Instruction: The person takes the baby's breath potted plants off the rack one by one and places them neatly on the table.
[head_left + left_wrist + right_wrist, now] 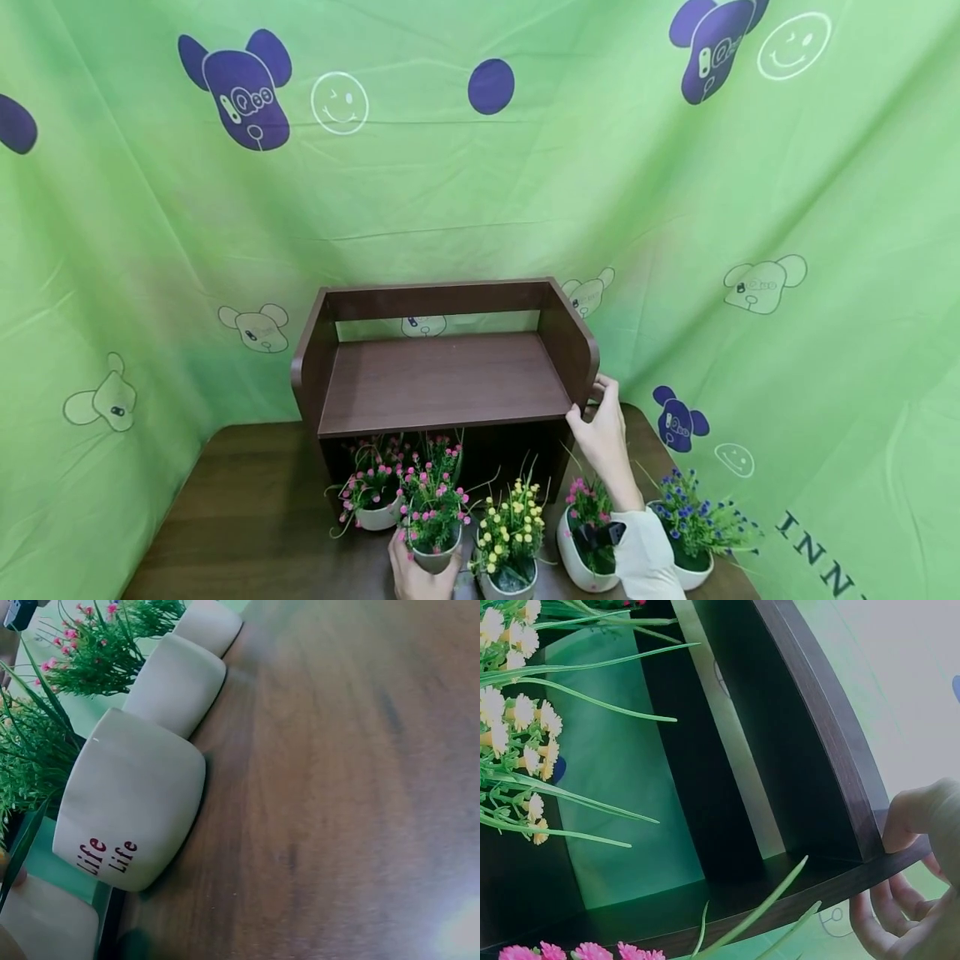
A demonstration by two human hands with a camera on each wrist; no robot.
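My left hand (420, 577) holds a white pot of pink artificial flowers (433, 504) from both sides, low in front of a dark brown wooden shelf (450, 379). In the left wrist view only the edge of that pot (49, 919) and a fingertip show. My right hand (606, 433) grips the shelf's right side panel, thumb at the front edge and fingers round the outer side, as the right wrist view of the hand (922, 885) shows. Another pot of pink flowers (378, 512) stands at the shelf's lower left opening.
Right of my left hand stands a white pot of yellow flowers (510, 533), lettered "Life" in the left wrist view. Farther right are a pink-flowered pot (581, 562) and a blue-flowered pot (690, 533). The wooden table (225, 500) backs onto a green printed cloth (450, 183).
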